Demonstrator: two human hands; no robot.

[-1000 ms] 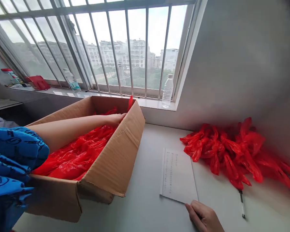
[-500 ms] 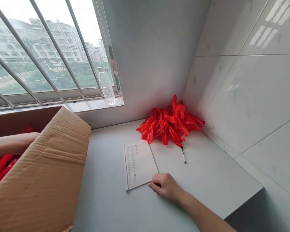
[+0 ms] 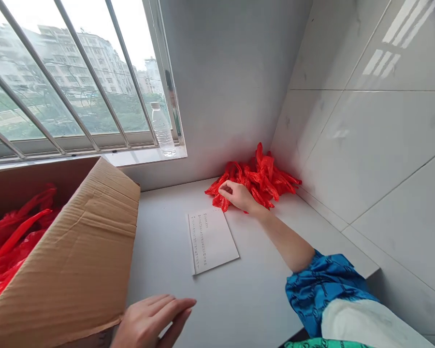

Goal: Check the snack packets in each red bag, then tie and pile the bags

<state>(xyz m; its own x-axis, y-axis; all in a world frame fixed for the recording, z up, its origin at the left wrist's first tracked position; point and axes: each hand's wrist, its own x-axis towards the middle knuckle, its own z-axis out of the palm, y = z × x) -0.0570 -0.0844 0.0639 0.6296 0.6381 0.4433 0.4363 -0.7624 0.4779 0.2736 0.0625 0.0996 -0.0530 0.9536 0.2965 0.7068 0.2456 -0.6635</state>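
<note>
Over the front of a heap of knotted red plastic bags (image 3: 264, 169), my right hand (image 3: 237, 195) is loosely curled, thumb and index tips close together. I see nothing between its fingers; whether they touch the bags is unclear. My left hand (image 3: 152, 319) is at the bottom, beside the near corner of an open cardboard box (image 3: 87, 241). Its fingers are stretched forward with the thumb apart, and it holds nothing. More red plastic bags (image 3: 18, 237) lie inside the box. A sheet of paper with dotted lines of marks (image 3: 215, 241) rests flat on the table between my hands.
A clear plastic bottle (image 3: 163, 130) stands on the sill of the barred window (image 3: 76, 72). Behind the bag heap the grey wall (image 3: 232, 87) meets a white tiled wall (image 3: 384, 145). The white table (image 3: 239, 299) has an edge at the lower right.
My left hand has come out of the cardboard box to the bottom of the view. My right hand has moved forward from the paper's near corner to the red bags. The pen is now hidden.
</note>
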